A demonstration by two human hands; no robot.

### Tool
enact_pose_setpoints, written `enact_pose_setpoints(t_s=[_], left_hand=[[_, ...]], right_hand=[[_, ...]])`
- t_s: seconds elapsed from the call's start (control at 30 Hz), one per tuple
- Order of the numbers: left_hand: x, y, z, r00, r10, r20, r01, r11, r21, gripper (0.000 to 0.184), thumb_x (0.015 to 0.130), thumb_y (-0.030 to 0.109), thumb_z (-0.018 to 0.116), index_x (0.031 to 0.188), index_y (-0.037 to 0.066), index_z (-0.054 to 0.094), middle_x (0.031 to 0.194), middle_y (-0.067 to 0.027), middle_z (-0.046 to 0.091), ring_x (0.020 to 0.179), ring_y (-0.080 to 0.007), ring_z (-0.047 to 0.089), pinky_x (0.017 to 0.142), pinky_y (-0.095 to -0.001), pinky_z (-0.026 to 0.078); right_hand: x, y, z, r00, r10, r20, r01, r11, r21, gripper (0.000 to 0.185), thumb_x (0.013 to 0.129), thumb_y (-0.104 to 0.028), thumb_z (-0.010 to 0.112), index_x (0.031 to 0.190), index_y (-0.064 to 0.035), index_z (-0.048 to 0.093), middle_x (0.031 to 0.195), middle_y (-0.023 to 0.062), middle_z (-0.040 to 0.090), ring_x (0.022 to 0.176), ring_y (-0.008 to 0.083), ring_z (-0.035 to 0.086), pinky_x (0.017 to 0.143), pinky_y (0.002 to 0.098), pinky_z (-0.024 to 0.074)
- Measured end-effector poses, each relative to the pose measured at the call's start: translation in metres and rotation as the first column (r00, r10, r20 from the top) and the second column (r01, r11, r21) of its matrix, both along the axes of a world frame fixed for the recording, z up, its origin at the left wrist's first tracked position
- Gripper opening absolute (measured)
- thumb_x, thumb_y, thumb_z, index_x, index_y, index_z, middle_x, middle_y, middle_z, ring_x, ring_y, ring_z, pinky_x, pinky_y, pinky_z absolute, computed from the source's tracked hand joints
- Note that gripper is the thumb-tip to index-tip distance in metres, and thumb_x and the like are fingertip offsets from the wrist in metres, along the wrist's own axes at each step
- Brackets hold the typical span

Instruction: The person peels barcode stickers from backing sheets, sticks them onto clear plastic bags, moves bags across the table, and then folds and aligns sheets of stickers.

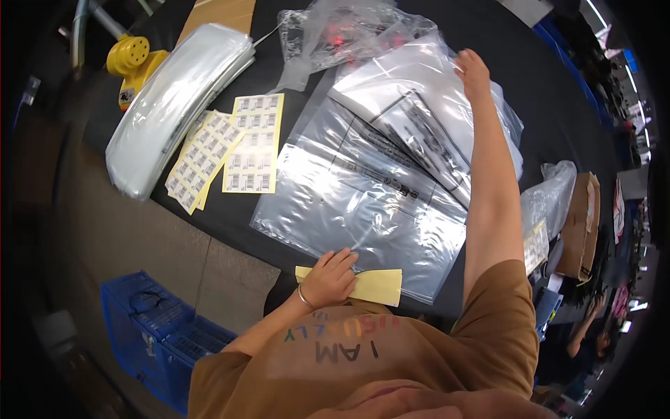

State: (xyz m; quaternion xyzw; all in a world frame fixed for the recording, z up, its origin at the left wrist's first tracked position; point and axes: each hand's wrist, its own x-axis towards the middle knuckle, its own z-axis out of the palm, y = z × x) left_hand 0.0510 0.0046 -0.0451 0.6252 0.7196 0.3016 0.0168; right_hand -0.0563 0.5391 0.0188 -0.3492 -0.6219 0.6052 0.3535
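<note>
My left hand point(331, 278), with a bracelet at the wrist, is closed over a yellow paper strip point(380, 285) at the table's near edge. Its fingertips rest by the lower edge of a clear printed plastic bag point(335, 209) lying flat. My right hand point(474, 72) reaches far forward, fingers curled on the edge of another clear plastic bag point(436, 70) that lies fanned over the first. Barcode label sheets point(252, 146) lie left of the bags, two of them overlapping at an angle. My right fingertips are partly hidden by the plastic.
A thick stack of folded clear bags point(178, 105) lies at the left, near a yellow device point(136, 63). Crumpled plastic point(356, 28) sits at the back. At the right stands a cardboard box point(581, 223). Blue crates point(157, 328) are on the floor; another person's arm point(583, 328) shows far right.
</note>
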Motion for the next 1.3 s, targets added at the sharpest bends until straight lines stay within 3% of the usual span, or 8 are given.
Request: enact_pose_setpoints(t_s=[0.2,0.3,0.6,0.73,0.8,0.9,1.07,1.3], left_hand=[[0.0,0.001,0.001,0.997,0.07,-0.029,-0.068,0.995,0.068,0.012,0.075,0.016,0.063,0.071,0.008,0.055,0.116,-0.0129,0.062,0.113,-0.027,0.057,0.094,-0.0402,0.041],[0.001,0.0,-0.003,0.998,0.061,-0.032,-0.058,0.994,0.095,0.012,0.074,0.017,0.062,0.071,0.007,0.056,0.115,-0.0137,0.061,0.112,-0.0277,0.056,0.094,-0.0397,0.041],[0.0,0.005,-0.011,0.998,0.004,-0.07,0.009,0.982,0.189,0.013,0.071,0.015,0.059,0.078,0.004,0.061,0.108,-0.0154,0.062,0.109,-0.0299,0.055,0.091,-0.0422,0.041],[-0.01,0.012,-0.005,0.908,0.093,0.407,-0.176,0.97,0.17,0.014,0.079,0.018,0.059,0.077,0.004,0.059,0.081,-0.0134,0.061,0.078,-0.0335,0.06,0.067,-0.0405,0.047],[-0.023,0.007,0.011,0.711,0.328,0.622,-0.288,0.943,-0.168,0.026,0.086,0.029,0.061,0.081,0.003,0.062,0.071,-0.0128,0.06,0.064,-0.0282,0.058,0.06,-0.0354,0.046],[-0.039,0.011,0.026,0.537,0.304,0.787,-0.38,0.92,-0.096,0.029,0.091,0.028,0.06,0.082,0.0,0.061,0.066,-0.0064,0.06,0.06,-0.011,0.053,0.057,-0.029,0.044],[-0.039,0.028,0.043,0.414,0.112,0.904,-0.356,0.933,0.048,0.027,0.092,0.025,0.06,0.082,0.0,0.061,0.069,-0.0005,0.06,0.063,-0.0051,0.051,0.056,-0.0244,0.042],[-0.026,0.032,0.063,0.445,0.106,0.889,-0.124,0.991,-0.056,0.022,0.093,0.02,0.06,0.095,-0.002,0.063,0.075,-0.0019,0.063,0.068,-0.0058,0.054,0.06,-0.0223,0.045]], right_hand=[[0.029,-0.055,0.0,0.985,0.101,0.143,-0.154,0.892,0.424,0.066,0.087,-0.028,0.062,0.142,-0.0033,0.036,0.145,0.0197,0.037,0.133,0.0314,0.037,0.108,0.0375,0.031],[0.111,-0.113,0.008,0.939,-0.175,0.296,-0.192,0.447,0.874,0.041,0.086,-0.013,0.059,0.126,-0.0022,0.055,0.129,0.0176,0.054,0.124,0.0315,0.048,0.104,0.0385,0.0347],[0.261,-0.164,-0.099,0.788,-0.27,0.553,-0.29,0.63,0.721,0.042,0.085,-0.016,0.058,0.123,0.0008,0.054,0.134,0.0232,0.047,0.126,0.0367,0.044,0.107,0.0419,0.0326],[0.244,-0.254,-0.016,0.914,-0.175,0.367,-0.203,0.585,0.785,0.031,0.085,-0.013,0.061,0.114,-0.0021,0.06,0.122,0.017,0.057,0.115,0.032,0.054,0.099,0.0373,0.0404],[0.249,-0.302,0.003,0.936,-0.072,0.344,-0.15,0.803,0.577,0.036,0.088,-0.022,0.062,0.117,-0.001,0.058,0.118,0.0161,0.06,0.111,0.03,0.057,0.095,0.035,0.0421],[0.265,-0.336,-0.018,0.989,0.009,0.144,-0.029,0.99,0.136,0.05,0.09,-0.032,0.061,0.127,0.001,0.05,0.123,0.0152,0.057,0.111,0.025,0.055,0.092,0.0352,0.0438],[0.28,-0.393,-0.044,0.966,0.121,-0.227,-0.238,0.758,-0.607,0.058,0.09,-0.035,0.062,0.132,0.0003,0.043,0.121,0.0125,0.056,0.103,0.0182,0.057,0.083,0.0347,0.0482],[0.263,-0.424,-0.034,0.869,0.407,-0.281,-0.493,0.759,-0.426,0.043,0.084,-0.02,0.068,0.12,-0.0001,0.053,0.104,0.0087,0.064,0.093,0.0163,0.063,0.075,0.0293,0.0525]])
